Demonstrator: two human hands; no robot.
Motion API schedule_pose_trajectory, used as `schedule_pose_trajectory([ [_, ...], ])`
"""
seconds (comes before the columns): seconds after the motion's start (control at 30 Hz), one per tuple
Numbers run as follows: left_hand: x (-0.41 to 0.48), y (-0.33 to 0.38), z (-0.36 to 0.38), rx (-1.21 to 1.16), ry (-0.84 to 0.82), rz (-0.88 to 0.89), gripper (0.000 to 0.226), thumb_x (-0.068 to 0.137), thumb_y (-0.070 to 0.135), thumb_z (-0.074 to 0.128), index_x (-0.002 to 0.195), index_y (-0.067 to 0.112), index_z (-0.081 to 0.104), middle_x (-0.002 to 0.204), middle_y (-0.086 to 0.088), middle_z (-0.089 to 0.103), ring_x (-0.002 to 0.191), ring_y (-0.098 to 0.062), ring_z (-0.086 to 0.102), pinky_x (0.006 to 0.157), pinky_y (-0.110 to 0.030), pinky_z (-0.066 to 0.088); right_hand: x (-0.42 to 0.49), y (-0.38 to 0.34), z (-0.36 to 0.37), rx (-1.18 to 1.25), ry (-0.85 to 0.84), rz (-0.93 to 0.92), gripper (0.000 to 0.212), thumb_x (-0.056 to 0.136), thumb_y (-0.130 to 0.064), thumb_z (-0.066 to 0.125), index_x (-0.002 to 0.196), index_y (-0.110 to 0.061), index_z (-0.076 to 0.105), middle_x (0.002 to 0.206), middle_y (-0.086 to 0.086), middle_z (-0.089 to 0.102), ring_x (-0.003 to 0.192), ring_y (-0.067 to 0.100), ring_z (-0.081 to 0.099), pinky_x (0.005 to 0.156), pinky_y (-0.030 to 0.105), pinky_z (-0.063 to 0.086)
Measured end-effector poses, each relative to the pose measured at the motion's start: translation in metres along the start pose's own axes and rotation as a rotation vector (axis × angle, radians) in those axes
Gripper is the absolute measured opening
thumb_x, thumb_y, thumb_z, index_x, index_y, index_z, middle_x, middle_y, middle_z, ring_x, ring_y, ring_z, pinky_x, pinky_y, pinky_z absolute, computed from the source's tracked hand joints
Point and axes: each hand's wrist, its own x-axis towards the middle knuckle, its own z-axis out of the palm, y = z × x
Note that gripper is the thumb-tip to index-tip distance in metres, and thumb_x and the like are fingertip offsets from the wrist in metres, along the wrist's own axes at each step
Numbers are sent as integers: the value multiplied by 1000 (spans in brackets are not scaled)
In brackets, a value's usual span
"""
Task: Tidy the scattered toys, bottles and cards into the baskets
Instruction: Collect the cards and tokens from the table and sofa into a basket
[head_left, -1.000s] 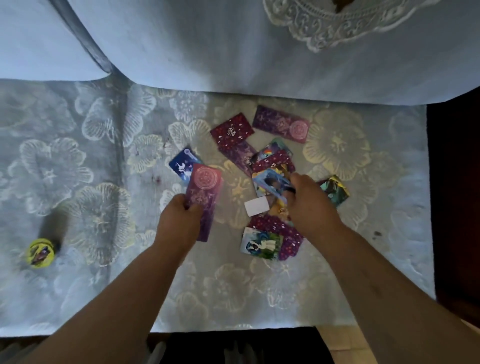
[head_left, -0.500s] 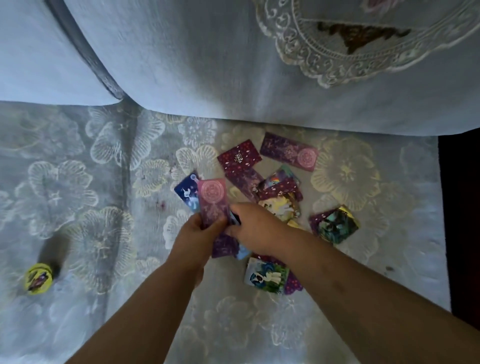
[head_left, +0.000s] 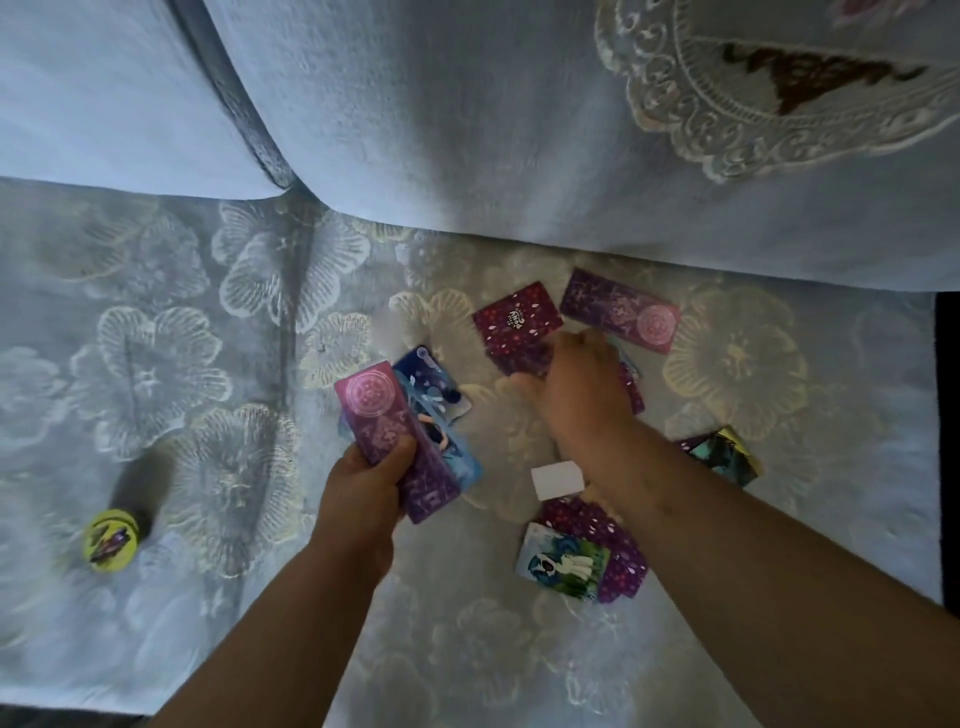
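My left hand (head_left: 363, 486) grips a small stack of long cards (head_left: 402, 441), a purple back with a pink circle on top and a blue picture card under it. My right hand (head_left: 579, 387) reaches over the scattered pile and its fingers cover dark red cards (head_left: 519, 358); whether it holds one is hidden. Around it lie a dark red card (head_left: 517, 314), a long purple card (head_left: 621, 310), a white card (head_left: 557, 479), a pony picture card (head_left: 563, 564) on red-backed cards, and a shiny green card (head_left: 724, 456). No basket is in view.
A yellow round toy disc (head_left: 111, 540) lies far left on the pale flower-patterned cover (head_left: 208, 364). Pale blue cushions (head_left: 467, 114) rise behind the cards, one with a lace doily (head_left: 753, 88). A dark edge (head_left: 948, 441) borders the right side.
My right hand left the stack in my left hand and moved up and right onto the red cards. The blue picture card now sits in my left hand's stack.
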Motion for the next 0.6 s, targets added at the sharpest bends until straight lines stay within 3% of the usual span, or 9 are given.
schedule_pose_trajectory([
  [0.1, 4, 3, -10, -4, 72, 45, 28, 95, 6, 55, 122, 5, 62, 113, -15, 71, 101, -32, 68, 90, -46, 54, 5, -5, 13, -117, -77, -34, 64, 79, -43, 73, 127, -9, 47, 130, 14, 45, 120, 31, 41, 99, 39, 35],
  [0.27, 7, 9, -19, 26, 89, 101, 17, 96, 7, 55, 104, 13, 68, 103, -10, 73, 94, -27, 70, 88, -44, 54, -16, -11, 12, 59, -91, -256, 22, 81, -40, 71, 95, -26, 61, 96, -3, 57, 108, 22, 45, 87, 34, 39],
  [0.37, 10, 10, -22, 47, 100, 107, 16, 96, 8, 56, 101, 15, 69, 102, -10, 74, 96, -27, 70, 88, -45, 54, -19, -6, -3, 443, -202, -209, 15, 78, -43, 73, 82, -33, 63, 92, -2, 56, 91, 17, 59, 82, 38, 54],
  [0.43, 10, 10, -23, 91, 119, 122, 16, 96, 8, 56, 97, 17, 69, 98, -7, 74, 92, -25, 70, 81, -40, 56, -16, -4, -19, 763, -240, -199, 8, 81, -31, 74, 84, -27, 67, 86, 2, 66, 77, 8, 65, 74, 27, 57],
  [0.5, 9, 9, -23, 149, 125, 135, 14, 95, 8, 57, 100, 16, 67, 98, -7, 72, 88, -22, 70, 71, -32, 54, -7, -1, -38, 849, -128, -137, 5, 87, -25, 68, 90, -22, 65, 83, -6, 67, 72, -1, 62, 67, 14, 51],
  [0.6, 6, 3, -22, 228, 126, 141, 17, 94, 10, 59, 111, 9, 64, 100, -8, 71, 90, -23, 70, 69, -30, 53, 25, 21, -50, 563, 99, 44, 21, 94, -37, 57, 104, -19, 60, 94, -6, 63, 82, 10, 61, 70, 25, 51],
])
